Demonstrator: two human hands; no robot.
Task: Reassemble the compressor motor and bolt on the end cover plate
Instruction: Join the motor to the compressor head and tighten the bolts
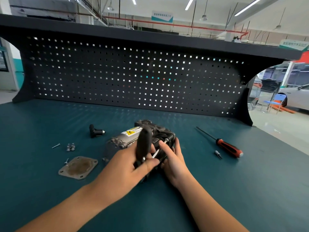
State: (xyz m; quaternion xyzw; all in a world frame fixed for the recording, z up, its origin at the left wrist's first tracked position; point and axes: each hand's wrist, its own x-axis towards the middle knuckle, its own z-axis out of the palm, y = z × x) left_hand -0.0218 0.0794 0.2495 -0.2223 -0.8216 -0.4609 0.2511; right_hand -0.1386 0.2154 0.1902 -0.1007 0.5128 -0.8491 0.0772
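On the teal table of a workshop, we see the compressor motor lying on its side, both hands on its near end. The left hand grips the black handle of a driver, fingers and thumb wrapped round it; the driver's bright shaft slants up toward the motor's dark end block. The right hand holds that end block with curled fingers, its index fingertip at the shaft's tip.

The silver barrel of the motor bears a white label with a yellow warning triangle; the print is too small for us to read.

Left of the motor and nearer to us, the end cover plate lies flat and apart from it: grey, a hole in each corner, rust-stained in the middle. A single bolt lies just beside the plate, a cluster of bolts and a lone screw lie left of the motor, and a black elbow fitting lies behind them.

Right of the motor, well apart, lie a red-and-black screwdriver and a small bit.

Behind the motor stands the pegboard.
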